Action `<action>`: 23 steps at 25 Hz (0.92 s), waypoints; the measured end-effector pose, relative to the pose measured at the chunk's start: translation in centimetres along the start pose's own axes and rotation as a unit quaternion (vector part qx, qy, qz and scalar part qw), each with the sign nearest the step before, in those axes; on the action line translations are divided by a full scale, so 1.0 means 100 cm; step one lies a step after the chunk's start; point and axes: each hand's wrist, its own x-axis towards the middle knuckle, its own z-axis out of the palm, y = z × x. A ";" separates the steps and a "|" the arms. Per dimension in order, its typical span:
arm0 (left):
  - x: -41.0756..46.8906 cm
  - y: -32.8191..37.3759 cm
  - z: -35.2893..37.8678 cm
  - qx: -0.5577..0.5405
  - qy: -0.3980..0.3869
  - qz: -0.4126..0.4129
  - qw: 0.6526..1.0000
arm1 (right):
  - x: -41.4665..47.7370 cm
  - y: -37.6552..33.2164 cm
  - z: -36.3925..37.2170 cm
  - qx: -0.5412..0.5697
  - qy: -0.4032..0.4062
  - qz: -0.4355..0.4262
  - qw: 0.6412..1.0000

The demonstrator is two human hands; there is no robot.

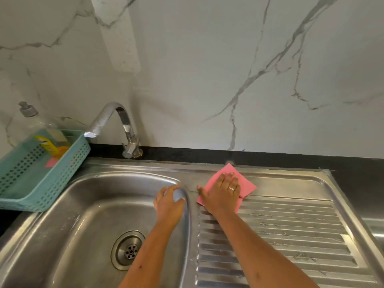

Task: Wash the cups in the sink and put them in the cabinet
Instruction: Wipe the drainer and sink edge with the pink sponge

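Steel draining board: right hand presses a pink cloth flat, fingers straight, seemingly wiping, while left hand curls its fingers over the sink rim, apparently bracing.

Glossy steel sink, perforated teal plastic basket, matt pink cloth, veined marble wall.

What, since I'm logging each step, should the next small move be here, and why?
Probably slide the right hand with the pink cloth towards the near ribs of the drainboard: the hand presses flat on the cloth at the far edge, wet streaks show on the ribs, and the left hand grips the sink rim.
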 end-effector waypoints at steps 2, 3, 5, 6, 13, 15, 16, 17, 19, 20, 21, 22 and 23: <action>0.002 -0.005 -0.002 -0.003 0.002 -0.007 1.000 | -0.003 -0.016 0.003 -0.006 -0.003 -0.029 1.000; 0.003 -0.007 -0.003 -0.007 0.005 -0.013 1.000 | -0.003 -0.021 0.005 -0.009 -0.007 -0.045 0.999; 0.003 -0.010 -0.004 -0.013 0.008 -0.022 1.000 | -0.005 -0.028 0.006 -0.014 -0.018 -0.091 0.996; 0.003 -0.011 -0.004 -0.011 0.010 -0.022 1.000 | -0.005 -0.030 0.008 -0.021 -0.021 -0.131 0.991; -0.005 -0.002 0.000 -0.024 0.030 -0.025 0.999 | -0.002 -0.024 0.011 -0.056 -0.023 -0.419 0.906; -0.008 -0.002 -0.001 -0.019 0.030 -0.031 0.999 | -0.002 -0.015 0.011 -0.059 -0.035 -0.462 0.884; -0.011 -0.002 -0.001 -0.016 0.026 -0.032 0.999 | -0.001 -0.010 0.010 -0.057 -0.049 -0.470 0.880; -0.014 0.000 0.000 -0.013 0.022 -0.030 0.999 | -0.002 -0.003 0.008 -0.052 -0.060 -0.471 0.879; -0.022 0.004 0.001 -0.011 0.016 -0.025 1.000 | -0.003 0.012 0.004 -0.037 -0.062 -0.464 0.883; -0.025 0.007 0.003 -0.006 0.012 -0.023 1.000 | -0.005 0.020 0.002 -0.026 -0.056 -0.458 0.887; -0.029 0.010 0.006 0.004 0.007 -0.020 1.000 | -0.008 0.028 0.000 -0.015 -0.052 -0.445 0.894; -0.031 0.013 0.009 0.015 0.000 -0.014 1.000 | -0.011 0.038 -0.003 -0.007 -0.048 -0.430 0.901; -0.034 0.017 0.014 0.025 -0.010 -0.004 1.000 | -0.014 0.049 -0.005 -0.005 -0.048 -0.416 0.908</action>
